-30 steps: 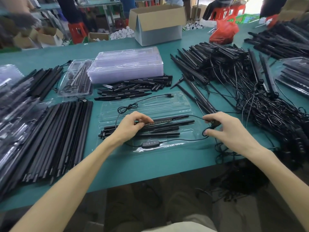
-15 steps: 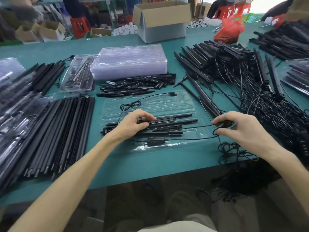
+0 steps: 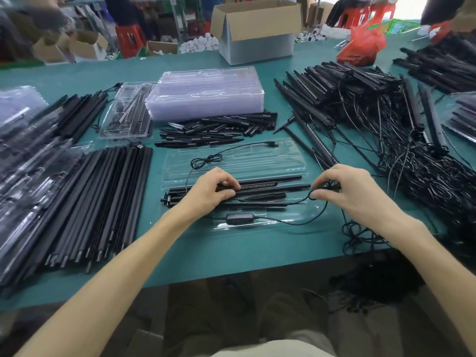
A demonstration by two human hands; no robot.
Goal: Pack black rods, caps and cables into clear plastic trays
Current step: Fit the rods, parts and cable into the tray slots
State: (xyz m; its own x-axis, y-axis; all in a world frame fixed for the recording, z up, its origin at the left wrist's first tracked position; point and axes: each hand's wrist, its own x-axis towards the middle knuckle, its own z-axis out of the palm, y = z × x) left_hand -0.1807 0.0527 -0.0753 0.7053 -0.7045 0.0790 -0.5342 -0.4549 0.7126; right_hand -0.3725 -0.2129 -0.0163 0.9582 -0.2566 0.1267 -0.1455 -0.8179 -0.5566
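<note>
A clear plastic tray lies open on the green table in front of me. Several black rods lie lengthwise in it. My left hand rests on the rods' left part, fingers curled over them. At the tray's right end my right hand pinches a loop of thin black cable. The cable's black inline controller sits in the tray's front groove, and the plug end lies at the tray's far edge.
Long black rods are stacked at the left. A stack of clear trays and a pile of short black caps lie behind. Tangled rods with cables fill the right. A cardboard box stands at the back.
My right hand has drawn the cable loop up to the rods' right end. The left hand stays on the rods.
</note>
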